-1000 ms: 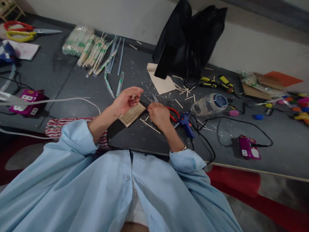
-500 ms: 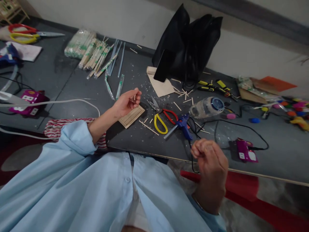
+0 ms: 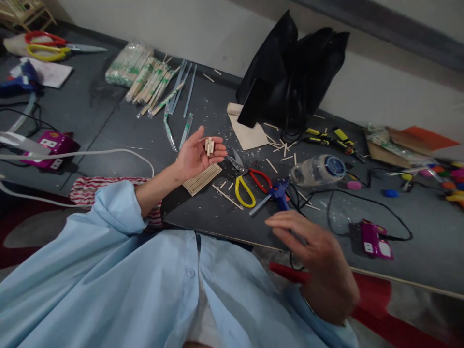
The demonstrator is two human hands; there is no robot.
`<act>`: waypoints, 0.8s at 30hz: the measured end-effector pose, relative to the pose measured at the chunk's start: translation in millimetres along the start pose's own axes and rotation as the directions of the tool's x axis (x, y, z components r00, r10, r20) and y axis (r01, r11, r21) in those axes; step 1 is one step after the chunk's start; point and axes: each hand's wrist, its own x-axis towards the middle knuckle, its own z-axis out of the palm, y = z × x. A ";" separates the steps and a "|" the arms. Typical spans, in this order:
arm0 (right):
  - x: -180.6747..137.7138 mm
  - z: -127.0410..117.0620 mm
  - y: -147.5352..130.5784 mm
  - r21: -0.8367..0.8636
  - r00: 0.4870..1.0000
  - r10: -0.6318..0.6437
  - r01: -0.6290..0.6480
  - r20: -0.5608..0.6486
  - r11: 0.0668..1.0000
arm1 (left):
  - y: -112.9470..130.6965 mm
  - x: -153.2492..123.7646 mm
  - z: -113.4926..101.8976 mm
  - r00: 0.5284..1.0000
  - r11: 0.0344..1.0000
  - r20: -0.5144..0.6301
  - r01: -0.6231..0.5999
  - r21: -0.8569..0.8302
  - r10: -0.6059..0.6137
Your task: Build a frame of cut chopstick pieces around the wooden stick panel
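Observation:
My left hand [image 3: 197, 155] is palm up over the dark table [image 3: 108, 121], its fingers spread, with a few short wooden stick pieces [image 3: 209, 145] resting on the fingers. Just below it lies a small flat panel of glued sticks [image 3: 202, 179]. My right hand [image 3: 315, 256] hovers at the table's near edge, fingers stretched out and slightly blurred, holding nothing. Red-and-yellow scissors [image 3: 248, 183] and a blue glue gun [image 3: 275, 193] lie between the hands.
A black bag [image 3: 293, 72] stands at the back. Wrapped chopsticks [image 3: 148, 82] lie at the back left, a plastic bottle [image 3: 317, 170] on its side, purple power strips [image 3: 375, 239] and cables right and left. Loose stick offcuts litter the middle.
My right hand left the panel, drew back to the near edge and spread its fingers. My left hand turned palm up and uncurled, showing the stick pieces.

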 end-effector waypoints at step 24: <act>145.0 95.4 31.7 -0.189 0.966 -0.238 0.217 -0.099 0.958 | -31.9 -8.2 6.4 0.979 0.983 0.095 0.176 0.055 -0.181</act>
